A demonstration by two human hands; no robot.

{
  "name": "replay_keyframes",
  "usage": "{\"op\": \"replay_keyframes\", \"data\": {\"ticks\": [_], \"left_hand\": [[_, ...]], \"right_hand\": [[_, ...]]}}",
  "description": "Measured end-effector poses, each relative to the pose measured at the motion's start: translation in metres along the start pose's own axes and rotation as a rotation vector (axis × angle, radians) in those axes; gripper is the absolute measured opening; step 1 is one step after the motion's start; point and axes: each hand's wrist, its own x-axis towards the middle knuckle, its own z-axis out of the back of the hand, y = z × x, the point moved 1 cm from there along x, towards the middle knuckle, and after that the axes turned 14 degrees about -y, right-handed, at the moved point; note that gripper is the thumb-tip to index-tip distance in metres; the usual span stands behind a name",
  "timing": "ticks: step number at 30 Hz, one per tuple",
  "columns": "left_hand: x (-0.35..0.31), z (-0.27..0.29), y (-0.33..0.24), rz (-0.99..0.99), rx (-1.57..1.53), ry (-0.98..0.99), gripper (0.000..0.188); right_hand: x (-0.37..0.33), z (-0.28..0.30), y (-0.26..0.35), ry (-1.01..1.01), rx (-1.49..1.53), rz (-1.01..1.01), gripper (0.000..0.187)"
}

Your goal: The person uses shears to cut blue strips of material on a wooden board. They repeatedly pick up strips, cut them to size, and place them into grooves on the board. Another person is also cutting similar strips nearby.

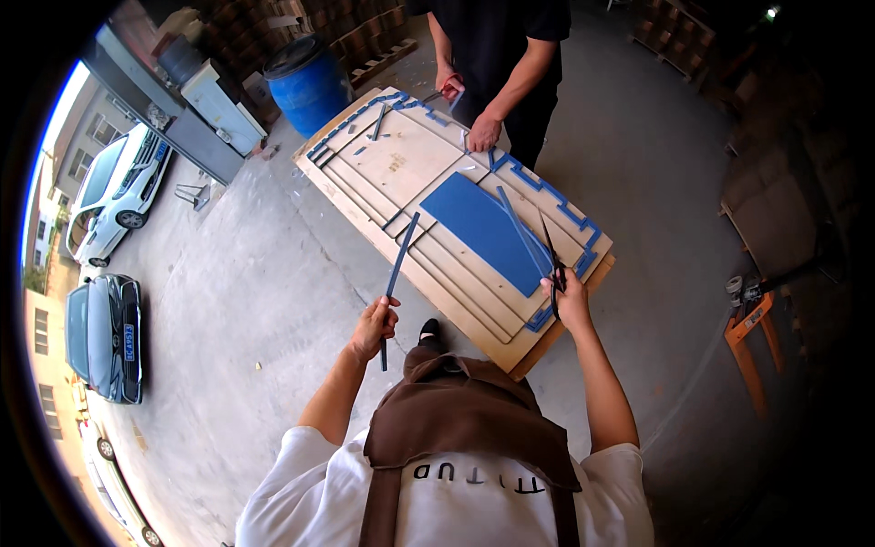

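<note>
My left hand (375, 328) is closed around a long, narrow blue-grey strip (402, 252), held upright at the near left edge of a pale wooden board (365, 171). In my right hand (571, 299) is a pair of black scissors (549, 239), its blades pointing away from me over the board. Another thin blue strip (518, 224) slants beside the scissors; whether my fingers also touch it, I cannot tell. Beneath it lies a blue rectangular sheet (469, 221). Notched blue pieces (570, 212) line the board's far right edge, and dark grooves run along its surface.
Across the board, a person in dark clothes has one hand (484, 133) on the board and the other (448, 84) near its far edge. A blue barrel (308, 91) stands behind it. At right is an orange pallet jack (749, 328); parked cars (105, 337) are at left.
</note>
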Motion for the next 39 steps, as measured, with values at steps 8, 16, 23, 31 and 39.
{"op": "replay_keyframes", "data": {"ticks": [8,16,23,31,39], "left_hand": [[-0.011,0.006,-0.036,-0.117,0.237,0.195,0.036],[0.013,0.028,-0.072,-0.119,0.497,0.5,0.039],[0.039,0.076,-0.083,0.014,0.553,0.574,0.036],[0.068,0.054,-0.12,-0.217,0.682,0.716,0.033],[0.083,0.019,-0.151,-0.416,0.673,0.861,0.022]], "right_hand": [[-0.007,-0.068,0.009,-0.047,0.166,-0.146,0.021],[-0.01,-0.128,0.124,0.022,0.617,-0.333,0.015],[-0.035,-0.174,0.123,0.007,0.479,-0.414,0.01],[-0.079,-0.239,0.142,0.075,0.42,-0.496,0.013],[-0.107,-0.18,0.149,0.029,0.158,-0.494,0.02]]}}
